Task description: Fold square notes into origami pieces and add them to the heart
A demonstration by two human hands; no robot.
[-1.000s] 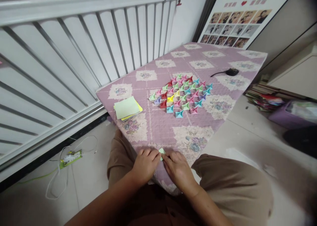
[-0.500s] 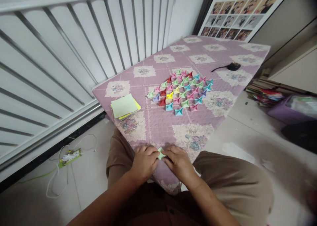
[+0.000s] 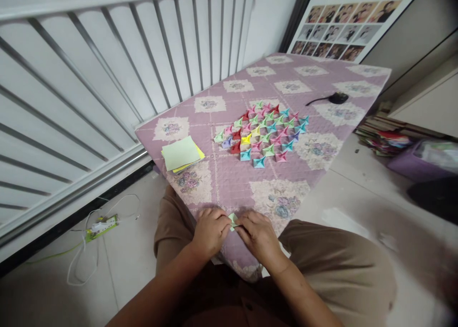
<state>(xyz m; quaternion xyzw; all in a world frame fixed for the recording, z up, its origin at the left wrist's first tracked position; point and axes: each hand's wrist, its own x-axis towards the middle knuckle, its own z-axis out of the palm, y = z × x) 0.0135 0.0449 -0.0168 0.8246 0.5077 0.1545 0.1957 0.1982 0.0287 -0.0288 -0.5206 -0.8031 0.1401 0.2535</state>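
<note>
Between my two hands, at the near corner of the table, is a small piece of folded light green paper (image 3: 232,219). My left hand (image 3: 212,229) grips its left side with the fingers curled. On the other side, my right hand (image 3: 258,234) pinches the paper between thumb and fingers. Parts of the paper are hidden under the fingertips. Farther up the table stand many small folded paper pieces (image 3: 265,137) in rows, coloured green, pink, red, blue, yellow and purple. A stack of paper sheets (image 3: 182,154), pale green on top with yellow below, lies to the left.
A purple flowered cloth covers the table (image 3: 232,184). A black object with a short cable (image 3: 338,97) lies at the far right. A white radiator (image 3: 107,74) borders the left side, with a power strip (image 3: 102,227) on the floor below.
The fingers have shifted slightly on the green paper, and a small lower part of it now shows between them. The other papers stay in place while the view moves a little.
</note>
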